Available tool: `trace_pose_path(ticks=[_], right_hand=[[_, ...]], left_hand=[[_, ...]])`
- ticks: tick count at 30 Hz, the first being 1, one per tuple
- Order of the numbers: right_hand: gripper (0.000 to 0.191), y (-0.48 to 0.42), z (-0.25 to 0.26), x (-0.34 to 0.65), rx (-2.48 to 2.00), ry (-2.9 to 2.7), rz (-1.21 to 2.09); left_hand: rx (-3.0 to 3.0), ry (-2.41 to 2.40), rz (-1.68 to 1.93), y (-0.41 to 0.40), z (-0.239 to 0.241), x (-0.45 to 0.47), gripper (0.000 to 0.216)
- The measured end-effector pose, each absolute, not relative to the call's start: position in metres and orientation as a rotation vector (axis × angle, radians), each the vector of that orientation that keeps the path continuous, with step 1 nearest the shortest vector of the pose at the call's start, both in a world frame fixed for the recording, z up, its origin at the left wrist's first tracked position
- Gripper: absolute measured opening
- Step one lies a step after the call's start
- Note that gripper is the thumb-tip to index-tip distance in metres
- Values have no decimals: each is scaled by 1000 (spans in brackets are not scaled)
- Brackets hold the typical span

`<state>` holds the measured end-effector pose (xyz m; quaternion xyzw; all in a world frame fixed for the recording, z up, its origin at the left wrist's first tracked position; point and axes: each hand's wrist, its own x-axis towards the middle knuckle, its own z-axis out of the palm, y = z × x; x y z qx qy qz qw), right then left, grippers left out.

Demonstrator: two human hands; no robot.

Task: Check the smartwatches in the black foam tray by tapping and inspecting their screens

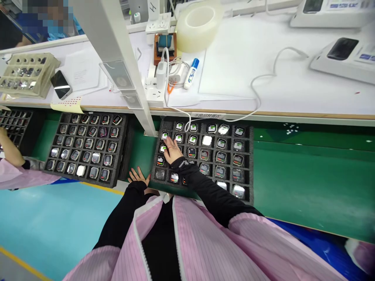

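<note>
A dark foam tray (251, 164) lies before me, its compartments holding square smartwatches, several with lit screens. My right hand (174, 153) reaches over the tray's left side, fingers stretched out and palm down. Its fingertips are at a lit smartwatch (163, 148) in the leftmost column; whether they press on it I cannot tell. Just above them sits another lit smartwatch (164, 135). Left of the tray, my left hand (138, 175) rests with spread fingers at the edge of the green work surface (140, 154), holding nothing.
Another foam tray of smartwatches (88, 144) lies to the left, beyond it a co-worker's arm (13, 150). On the white shelf are a tape roll (183, 29), a blue-capped marker (191, 73) and a phone (61, 84). A white cable (254, 88) hangs over the tray's back edge.
</note>
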<state>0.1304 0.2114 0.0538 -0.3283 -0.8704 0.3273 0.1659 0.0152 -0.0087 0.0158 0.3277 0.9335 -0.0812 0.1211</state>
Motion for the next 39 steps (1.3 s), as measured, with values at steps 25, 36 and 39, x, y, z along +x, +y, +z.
trace_pose_path(ticks=[25,36,39], right_hand=[[61,200,47,140,-895,-2453,964],[54,181,52,135,-883,-2531,907],[51,187,53,139,-946,-2450,909]], left_hand=[[953,2751,-226,-9,14,15,86],[986,2768,-228,-12,9,13,86],[987,2753,-244,-13,6,12,87]])
